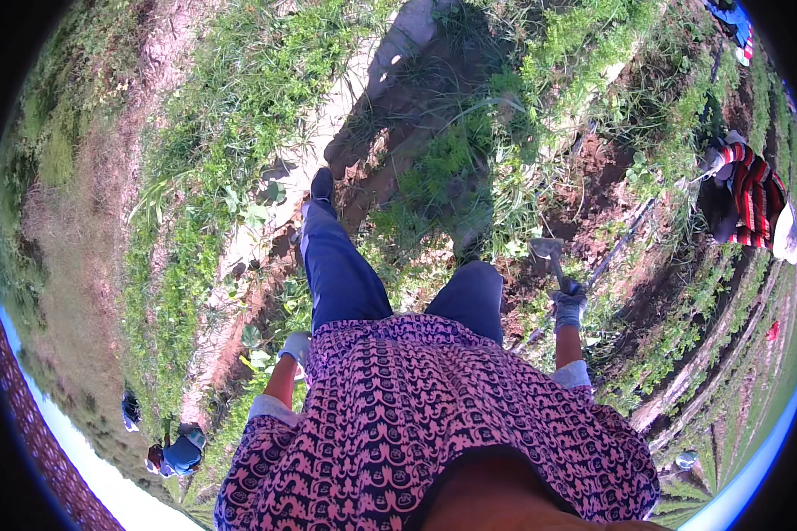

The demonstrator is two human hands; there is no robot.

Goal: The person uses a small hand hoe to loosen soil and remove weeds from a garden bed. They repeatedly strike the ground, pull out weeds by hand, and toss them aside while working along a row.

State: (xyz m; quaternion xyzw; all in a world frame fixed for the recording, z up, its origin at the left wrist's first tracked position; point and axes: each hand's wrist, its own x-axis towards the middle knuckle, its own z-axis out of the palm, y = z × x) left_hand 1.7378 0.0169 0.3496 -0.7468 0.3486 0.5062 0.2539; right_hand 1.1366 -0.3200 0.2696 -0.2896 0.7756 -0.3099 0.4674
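My right hand (569, 306), in a grey and dark work glove, is closed around the handle of a small hoe (548, 251). The hoe's flat metal blade points away from me, over weeds and reddish soil. My left hand (297, 348), in a light glove, hangs beside my left thigh against the patterned shirt; its fingers are largely hidden. Green weeds (451, 172) grow thick ahead of my legs, partly under my shadow.
A dark drip-irrigation hose (621, 242) runs along the soil on the right. A person in a red striped top (757, 196) bends over at the right. Other people (182, 455) are at the lower left. Bare pale soil (239, 249) runs along the left, and crop rows curve off right.
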